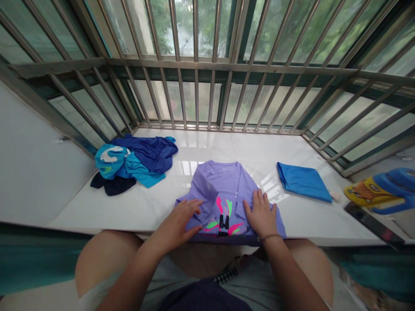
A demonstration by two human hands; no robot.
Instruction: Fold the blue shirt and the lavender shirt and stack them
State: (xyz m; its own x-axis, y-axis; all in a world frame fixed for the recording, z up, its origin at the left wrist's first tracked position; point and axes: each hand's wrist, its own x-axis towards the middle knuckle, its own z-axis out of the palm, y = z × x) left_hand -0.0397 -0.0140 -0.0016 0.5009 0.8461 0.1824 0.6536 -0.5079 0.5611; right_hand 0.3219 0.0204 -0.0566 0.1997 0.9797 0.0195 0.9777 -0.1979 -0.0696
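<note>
Purple shirt (228,188) lies spread, its print (223,221) pink, green and black.

I receive moderate, diffuse daylight through the window (184,36). The white ledge (201,147) returns glare and window reflections. Shadows on the shirt (227,175) are soft. Trees (296,26) outside appear blurred. Straight lines bend toward my view's edges.

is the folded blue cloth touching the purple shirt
No, white surface shows between the folded blue cloth and the purple shirt.
</note>
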